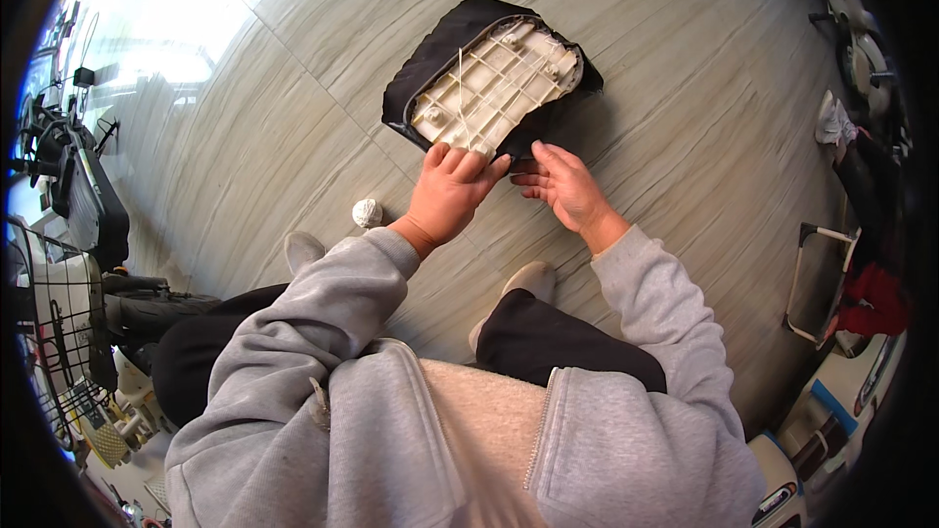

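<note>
A scooter-type seat [504,83] lies upside down on the floor, its ribbed cream plastic base facing up. Around its rim wraps a black cover [421,73], and thin white string [461,88] runs across the base. My left hand [445,194] closes over the seat's near edge, fingers curled onto the cover and base; its fingertips are partly hidden. Just to the right, my right hand [567,188] is beside the cover's near right part, its fingers reaching left and apart from the thumb. I see nothing held in it. Left of my left wrist sits a white ball of string [367,213].
Pale wood-patterned tiles [704,137] make up the floor. My shoes [530,282] stand close to the seat. Along the left are a black wire basket [64,308] and dark scooter-like parts [93,196]. Another person's shoe [833,122] and a metal-framed stand [804,279] are at the right.
</note>
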Demonstrator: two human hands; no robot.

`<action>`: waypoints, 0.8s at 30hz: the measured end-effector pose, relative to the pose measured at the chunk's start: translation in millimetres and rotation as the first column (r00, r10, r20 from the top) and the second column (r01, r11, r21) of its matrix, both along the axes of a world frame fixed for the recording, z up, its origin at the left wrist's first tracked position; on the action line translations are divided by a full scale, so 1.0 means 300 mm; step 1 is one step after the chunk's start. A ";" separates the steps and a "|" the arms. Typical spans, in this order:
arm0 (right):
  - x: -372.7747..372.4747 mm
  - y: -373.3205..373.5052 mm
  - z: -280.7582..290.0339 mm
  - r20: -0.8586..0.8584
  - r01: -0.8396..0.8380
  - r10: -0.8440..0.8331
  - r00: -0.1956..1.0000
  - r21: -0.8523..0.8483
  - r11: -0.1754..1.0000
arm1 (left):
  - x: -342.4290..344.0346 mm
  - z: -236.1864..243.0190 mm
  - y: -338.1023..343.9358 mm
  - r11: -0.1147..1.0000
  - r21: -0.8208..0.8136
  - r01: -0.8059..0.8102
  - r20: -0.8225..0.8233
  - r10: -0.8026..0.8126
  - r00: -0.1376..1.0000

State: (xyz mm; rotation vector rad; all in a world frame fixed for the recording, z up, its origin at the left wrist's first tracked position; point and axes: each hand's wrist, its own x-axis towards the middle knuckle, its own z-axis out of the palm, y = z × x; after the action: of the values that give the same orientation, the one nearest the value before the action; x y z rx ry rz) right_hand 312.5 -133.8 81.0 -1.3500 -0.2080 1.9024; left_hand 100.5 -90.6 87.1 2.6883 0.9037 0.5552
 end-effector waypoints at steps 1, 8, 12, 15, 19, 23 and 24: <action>0.002 0.004 -0.017 0.030 -0.040 0.040 0.999 -0.015 0.999 | -0.007 -0.025 -0.010 1.000 0.021 0.018 -0.035 -0.018 0.999; 0.031 0.027 -0.075 0.782 -0.337 0.097 0.615 0.149 0.930 | -0.064 -0.166 -0.043 0.985 0.142 0.093 -0.150 -0.071 0.986; 0.046 0.065 -0.077 0.937 -0.688 0.078 0.340 0.192 0.700 | -0.091 -0.216 -0.038 0.986 0.110 0.129 -0.174 -0.109 0.979; 0.025 0.113 -0.096 0.972 -0.834 0.059 0.229 0.164 0.527 | -0.104 -0.236 -0.028 0.984 0.111 0.140 -0.182 -0.118 0.976; -0.022 0.152 -0.122 0.977 -0.896 0.194 0.086 -0.010 0.444 | -0.119 -0.250 -0.023 0.986 0.086 0.142 -0.181 -0.124 0.976; -0.033 0.179 -0.131 0.979 -0.926 0.201 0.041 -0.038 0.376 | -0.124 -0.266 -0.024 0.990 0.062 0.128 -0.142 -0.119 0.983; -0.035 0.184 -0.133 0.978 -0.927 0.208 0.024 -0.056 0.371 | -0.125 -0.270 -0.025 0.991 0.053 0.126 -0.143 -0.118 0.983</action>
State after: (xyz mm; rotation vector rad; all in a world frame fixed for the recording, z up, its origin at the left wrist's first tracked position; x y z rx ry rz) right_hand 301.9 -78.7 41.0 -1.7369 -2.2908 1.0258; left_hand 62.9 -98.0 6.2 2.8447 0.7597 0.3792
